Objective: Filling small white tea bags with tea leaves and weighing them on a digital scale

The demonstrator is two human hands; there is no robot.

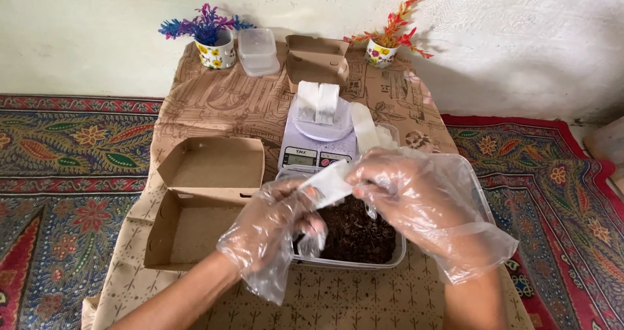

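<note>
Both my hands wear loose clear plastic gloves. My left hand (276,223) and my right hand (406,193) hold a small white paper sachet (328,184) between them, above a clear plastic tub (390,258) filled with dark loose dried leaves (354,232). Just behind the tub stands a small white kitchen scale (318,149) with two white sachets (318,102) lying on its round pan. More white sachets (364,127) lean at the scale's right.
An open brown cardboard box (201,203) lies at the left on a brown patterned cloth (214,99). At the back stand another open cardboard box (316,58), stacked clear tubs (257,50) and two flower pots (217,52) (381,52). Patterned carpet (65,174) surrounds the low table.
</note>
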